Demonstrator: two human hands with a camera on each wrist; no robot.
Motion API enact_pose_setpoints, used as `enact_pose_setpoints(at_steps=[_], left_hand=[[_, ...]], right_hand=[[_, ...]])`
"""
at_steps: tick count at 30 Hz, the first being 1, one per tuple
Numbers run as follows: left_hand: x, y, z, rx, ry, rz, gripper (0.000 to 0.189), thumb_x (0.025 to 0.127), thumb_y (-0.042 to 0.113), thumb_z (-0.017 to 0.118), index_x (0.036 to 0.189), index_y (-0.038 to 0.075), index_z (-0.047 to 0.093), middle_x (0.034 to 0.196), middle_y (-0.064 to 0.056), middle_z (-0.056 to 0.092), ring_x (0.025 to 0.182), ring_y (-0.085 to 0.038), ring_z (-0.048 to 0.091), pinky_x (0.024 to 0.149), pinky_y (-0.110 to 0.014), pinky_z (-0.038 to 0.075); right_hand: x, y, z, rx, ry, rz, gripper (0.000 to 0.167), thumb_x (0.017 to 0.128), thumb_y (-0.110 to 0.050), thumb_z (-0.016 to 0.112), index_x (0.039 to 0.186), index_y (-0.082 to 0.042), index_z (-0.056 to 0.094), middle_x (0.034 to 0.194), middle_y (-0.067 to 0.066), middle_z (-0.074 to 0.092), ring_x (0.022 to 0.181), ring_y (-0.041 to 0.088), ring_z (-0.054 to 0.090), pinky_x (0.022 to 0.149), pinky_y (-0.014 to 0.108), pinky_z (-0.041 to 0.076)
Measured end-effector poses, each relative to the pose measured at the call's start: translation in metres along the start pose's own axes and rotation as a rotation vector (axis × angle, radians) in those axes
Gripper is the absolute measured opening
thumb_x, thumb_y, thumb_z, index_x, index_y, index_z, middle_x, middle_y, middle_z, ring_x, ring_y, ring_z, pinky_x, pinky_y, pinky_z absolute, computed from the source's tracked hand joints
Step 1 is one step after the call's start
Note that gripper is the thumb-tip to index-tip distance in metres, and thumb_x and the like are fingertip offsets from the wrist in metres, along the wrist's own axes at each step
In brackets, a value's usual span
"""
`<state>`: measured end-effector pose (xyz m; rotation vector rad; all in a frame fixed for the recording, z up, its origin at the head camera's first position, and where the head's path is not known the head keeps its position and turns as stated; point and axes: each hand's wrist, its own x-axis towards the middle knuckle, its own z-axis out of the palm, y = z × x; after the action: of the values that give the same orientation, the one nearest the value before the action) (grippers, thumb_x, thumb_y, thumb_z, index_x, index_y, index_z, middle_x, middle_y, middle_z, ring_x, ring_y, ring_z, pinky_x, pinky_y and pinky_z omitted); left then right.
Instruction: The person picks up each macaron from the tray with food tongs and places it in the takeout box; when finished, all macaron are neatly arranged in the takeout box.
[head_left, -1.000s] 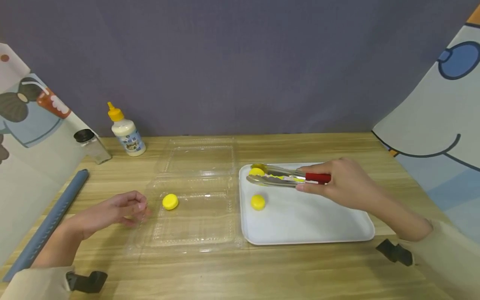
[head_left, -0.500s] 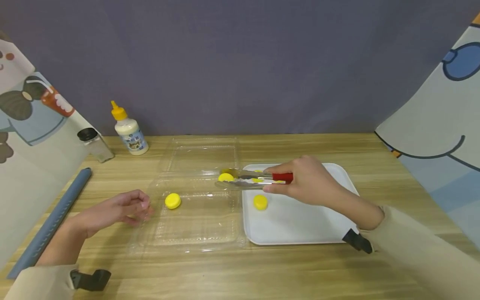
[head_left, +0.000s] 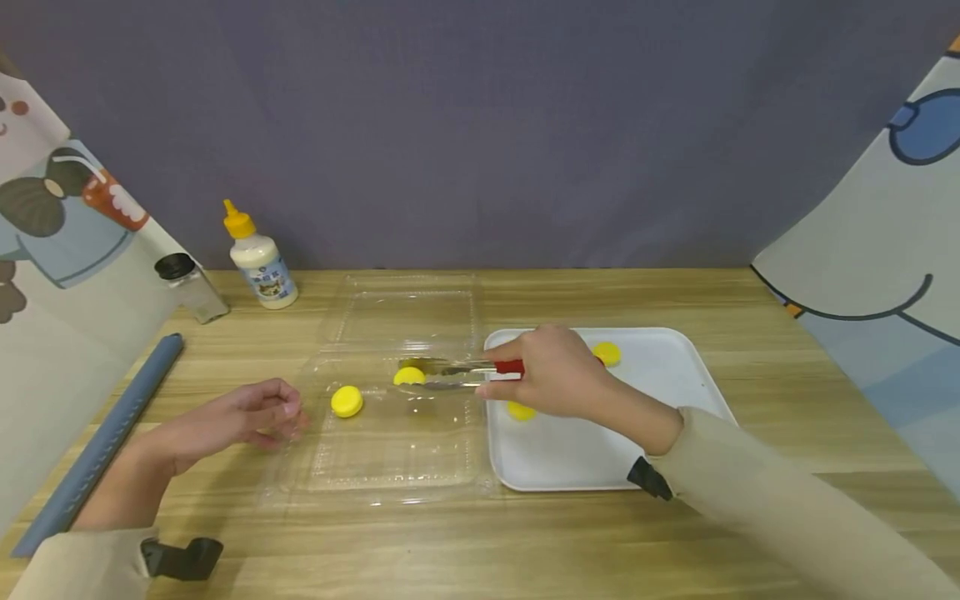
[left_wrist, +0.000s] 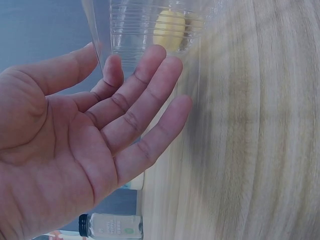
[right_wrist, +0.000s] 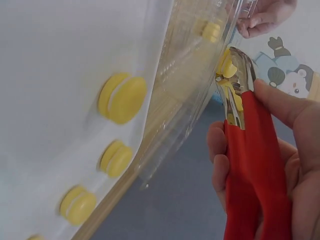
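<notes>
My right hand (head_left: 558,375) grips red-handled metal tongs (right_wrist: 255,150), whose tips hold a yellow macaron (head_left: 409,377) over the clear plastic container (head_left: 390,483). Another yellow macaron (head_left: 347,402) sits inside that container, toward its left side. At the container's left edge is my left hand (head_left: 243,417); in the left wrist view its thumb and index finger pinch the thin plastic rim (left_wrist: 95,30), and the other fingers extend loosely. The white tray (head_left: 600,467) beside the container bears several yellow macarons (right_wrist: 122,98), some hidden by my right hand in the head view.
Behind the container's base lies its opened lid (head_left: 405,312). A yellow-capped squeeze bottle (head_left: 262,267) and a black-lidded jar (head_left: 193,292) stand at the back left. A grey-blue bar (head_left: 105,433) runs along the table's left side.
My right hand has carried the tongs and macaron leftward from the tray to over the container, then slightly nearer me. The left hand has stayed at the container's edge.
</notes>
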<state>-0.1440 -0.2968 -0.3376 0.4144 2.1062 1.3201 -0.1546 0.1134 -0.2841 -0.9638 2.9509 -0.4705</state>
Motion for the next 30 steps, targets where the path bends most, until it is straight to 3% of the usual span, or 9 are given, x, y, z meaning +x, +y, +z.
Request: enact_pose_setpoints(at_steps=[3, 6, 9, 13, 15, 20, 25, 30], left_hand=[[0.000, 0.000, 0.000, 0.000, -0.002, 0.006, 0.025, 0.110, 0.018, 0.044, 0.119, -0.005, 0.047, 0.120, -0.018, 0.059, 0.112, -0.031, 0.061, 0.091, -0.045, 0.054], [0.000, -0.001, 0.000, -0.002, -0.005, 0.013, 0.022, 0.110, 0.016, 0.044, 0.118, -0.004, 0.047, 0.119, -0.016, 0.059, 0.111, -0.031, 0.061, 0.091, -0.046, 0.054], [0.000, -0.002, -0.001, -0.003, -0.006, 0.012, 0.020, 0.110, 0.016, 0.044, 0.116, -0.003, 0.047, 0.117, -0.016, 0.059, 0.110, -0.030, 0.061, 0.091, -0.046, 0.054], [0.000, -0.001, -0.001, -0.007, -0.008, 0.007, 0.020, 0.110, 0.017, 0.044, 0.116, -0.002, 0.047, 0.117, -0.017, 0.058, 0.110, -0.031, 0.061, 0.090, -0.043, 0.054], [0.000, -0.002, -0.001, -0.010, -0.014, 0.016, 0.020, 0.110, 0.016, 0.044, 0.115, -0.002, 0.047, 0.117, -0.017, 0.058, 0.110, -0.031, 0.061, 0.090, -0.043, 0.054], [0.001, -0.002, -0.002, -0.009, -0.018, 0.019, 0.022, 0.109, 0.017, 0.045, 0.117, -0.003, 0.047, 0.117, -0.017, 0.059, 0.110, -0.031, 0.061, 0.090, -0.042, 0.054], [0.001, -0.002, -0.003, 0.001, -0.019, 0.016, 0.024, 0.110, 0.018, 0.044, 0.118, -0.004, 0.047, 0.119, -0.018, 0.059, 0.111, -0.031, 0.061, 0.091, -0.042, 0.054], [0.001, -0.001, -0.003, 0.005, -0.021, 0.019, 0.024, 0.110, 0.018, 0.045, 0.117, -0.004, 0.047, 0.118, -0.018, 0.060, 0.110, -0.031, 0.061, 0.091, -0.043, 0.054]], right_hand=[[0.007, -0.005, 0.005, -0.017, 0.014, -0.028, 0.043, 0.086, -0.046, 0.080, 0.118, -0.017, 0.078, 0.080, -0.006, 0.075, 0.062, 0.011, 0.060, 0.058, 0.030, 0.045], [0.014, -0.010, 0.010, -0.034, 0.014, -0.046, 0.043, 0.086, -0.046, 0.080, 0.116, -0.016, 0.079, 0.093, -0.003, 0.077, 0.073, 0.014, 0.066, 0.062, 0.031, 0.049], [0.021, -0.015, 0.013, -0.046, -0.025, -0.031, 0.045, 0.087, -0.048, 0.079, 0.119, -0.016, 0.077, 0.075, -0.003, 0.073, 0.068, 0.014, 0.062, 0.058, 0.029, 0.044], [0.028, -0.020, 0.017, -0.070, -0.068, -0.016, 0.046, 0.088, -0.048, 0.078, 0.123, -0.018, 0.075, 0.051, -0.006, 0.053, 0.056, 0.013, 0.042, 0.052, 0.027, 0.029], [0.031, -0.021, 0.019, -0.078, -0.081, -0.014, 0.046, 0.088, -0.047, 0.078, 0.124, -0.017, 0.075, 0.047, -0.006, 0.046, 0.055, 0.012, 0.033, 0.052, 0.028, 0.024], [0.036, -0.025, 0.022, -0.124, -0.089, -0.028, 0.044, 0.089, -0.047, 0.077, 0.123, -0.019, 0.075, 0.045, -0.009, 0.035, 0.052, 0.011, 0.025, 0.051, 0.029, 0.021], [0.041, -0.029, 0.023, -0.166, -0.090, -0.058, 0.041, 0.089, -0.047, 0.077, 0.120, -0.021, 0.077, 0.051, -0.010, 0.028, 0.056, 0.011, 0.031, 0.051, 0.029, 0.021], [0.044, -0.032, 0.024, -0.166, -0.102, -0.060, 0.039, 0.088, -0.046, 0.078, 0.119, -0.022, 0.077, 0.052, -0.011, 0.037, 0.064, 0.013, 0.046, 0.051, 0.029, 0.027]])
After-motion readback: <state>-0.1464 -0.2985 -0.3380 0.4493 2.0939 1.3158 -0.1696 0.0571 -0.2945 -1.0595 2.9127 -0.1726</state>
